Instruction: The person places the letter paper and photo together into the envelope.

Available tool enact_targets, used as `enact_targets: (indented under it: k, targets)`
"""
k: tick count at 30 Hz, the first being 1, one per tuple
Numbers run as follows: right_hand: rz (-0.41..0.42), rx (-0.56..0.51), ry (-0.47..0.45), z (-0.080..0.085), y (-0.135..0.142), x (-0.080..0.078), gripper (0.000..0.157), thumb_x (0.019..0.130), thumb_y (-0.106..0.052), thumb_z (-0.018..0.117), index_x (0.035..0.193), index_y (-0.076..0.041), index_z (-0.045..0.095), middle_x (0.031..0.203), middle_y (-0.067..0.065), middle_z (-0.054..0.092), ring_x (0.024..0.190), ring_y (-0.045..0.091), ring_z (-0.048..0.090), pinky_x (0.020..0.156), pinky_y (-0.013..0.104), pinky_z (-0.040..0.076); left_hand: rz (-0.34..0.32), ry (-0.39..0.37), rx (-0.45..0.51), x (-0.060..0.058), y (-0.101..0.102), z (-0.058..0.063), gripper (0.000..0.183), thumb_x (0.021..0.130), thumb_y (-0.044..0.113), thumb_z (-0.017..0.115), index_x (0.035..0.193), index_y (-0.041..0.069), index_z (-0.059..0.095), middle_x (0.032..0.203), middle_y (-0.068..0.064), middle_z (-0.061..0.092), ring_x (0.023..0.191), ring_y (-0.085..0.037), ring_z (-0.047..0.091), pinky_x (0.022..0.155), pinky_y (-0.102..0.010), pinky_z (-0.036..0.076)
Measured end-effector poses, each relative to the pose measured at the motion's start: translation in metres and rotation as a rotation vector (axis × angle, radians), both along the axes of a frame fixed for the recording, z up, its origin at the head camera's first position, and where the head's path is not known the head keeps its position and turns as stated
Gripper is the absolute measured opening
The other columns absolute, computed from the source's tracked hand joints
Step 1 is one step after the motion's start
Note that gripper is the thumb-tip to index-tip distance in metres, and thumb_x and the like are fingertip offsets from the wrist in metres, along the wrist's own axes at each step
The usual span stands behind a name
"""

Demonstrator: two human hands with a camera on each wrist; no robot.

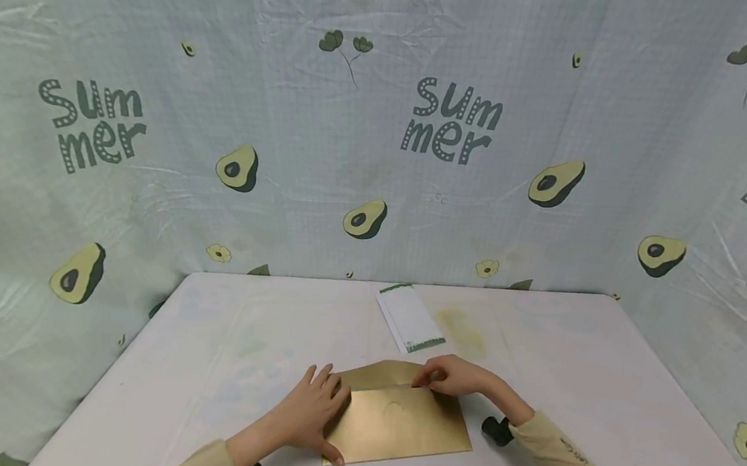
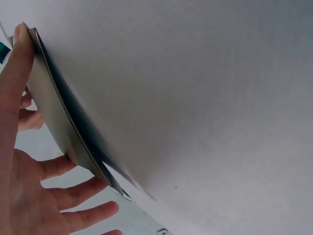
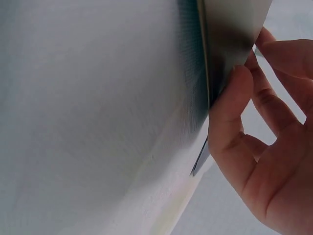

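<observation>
A gold envelope (image 1: 402,426) lies on the table with its flap (image 1: 379,375) raised away from its far edge. My left hand (image 1: 313,414) rests along the envelope's left side, fingers spread. Its thumb touches the near left corner, as the left wrist view also shows. At the far right of the envelope, my right hand (image 1: 457,376) pinches its opening edge with curled fingers and its thumb (image 3: 237,90). The inside of the envelope is hidden.
A flat white item (image 1: 411,319) with green printed ends lies beyond the envelope on the white-covered table (image 1: 253,342). Behind and beside the table hangs a pale curtain (image 1: 305,104) with avocado prints. Black wrist cameras (image 1: 498,431) sit under the forearms.
</observation>
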State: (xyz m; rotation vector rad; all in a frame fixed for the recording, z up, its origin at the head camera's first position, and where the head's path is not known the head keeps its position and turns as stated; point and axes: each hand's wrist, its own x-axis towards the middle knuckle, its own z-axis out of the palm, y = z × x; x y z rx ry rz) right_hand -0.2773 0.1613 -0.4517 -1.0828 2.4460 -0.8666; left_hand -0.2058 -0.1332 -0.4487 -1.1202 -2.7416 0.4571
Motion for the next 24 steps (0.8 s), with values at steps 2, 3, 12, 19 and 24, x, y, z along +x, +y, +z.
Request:
enact_targets:
  k: [2,3,12,19,24]
  targets:
    - [-0.006,0.014,0.006,0.000,-0.001,0.000,0.027,0.082,0.004,0.048,0.099,-0.007,0.066,0.099,0.007,0.065,0.080,0.003,0.053,0.068,0.017,0.044,0.000,-0.002,0.001,0.000,0.000,0.000,0.101,0.052,0.086,0.046,0.119,0.011,0.045,0.118,-0.014,0.051,0.118,-0.035,0.043,0.093,-0.051,0.037]
    - [-0.009,0.018,0.008,0.000,-0.002,0.000,0.026,0.082,0.003,0.048,0.099,-0.007,0.066,0.098,0.007,0.065,0.078,0.002,0.052,0.067,0.017,0.044,-0.001,-0.001,0.002,0.001,0.000,0.000,0.101,0.052,0.086,0.047,0.119,0.011,0.045,0.118,-0.014,0.052,0.118,-0.035,0.044,0.093,-0.051,0.037]
    - [-0.024,0.025,-0.007,0.000,0.000,0.001,0.027,0.083,0.003,0.048,0.099,-0.007,0.067,0.097,0.006,0.063,0.071,0.001,0.045,0.062,0.017,0.041,0.007,0.000,0.000,0.001,0.000,0.000,0.101,0.052,0.086,0.046,0.120,0.011,0.044,0.119,-0.013,0.051,0.118,-0.035,0.043,0.093,-0.051,0.038]
    - [-0.066,-0.051,-0.100,0.000,0.004,-0.004,0.022,0.087,-0.003,0.049,0.101,-0.005,0.065,0.097,0.010,0.063,0.057,0.005,0.044,0.050,0.019,0.040,0.008,-0.005,-0.003,0.002,0.000,0.001,0.100,0.052,0.086,0.047,0.122,0.013,0.044,0.119,-0.012,0.051,0.118,-0.034,0.043,0.093,-0.051,0.038]
    - [-0.184,-0.116,-0.196,0.001,0.010,-0.017,0.021,0.090,-0.012,0.051,0.104,-0.003,0.063,0.094,0.011,0.064,0.055,0.007,0.047,0.048,0.021,0.041,0.009,-0.012,0.003,0.003,0.001,0.002,0.099,0.053,0.085,0.047,0.121,0.014,0.044,0.118,-0.011,0.051,0.118,-0.034,0.043,0.093,-0.051,0.037]
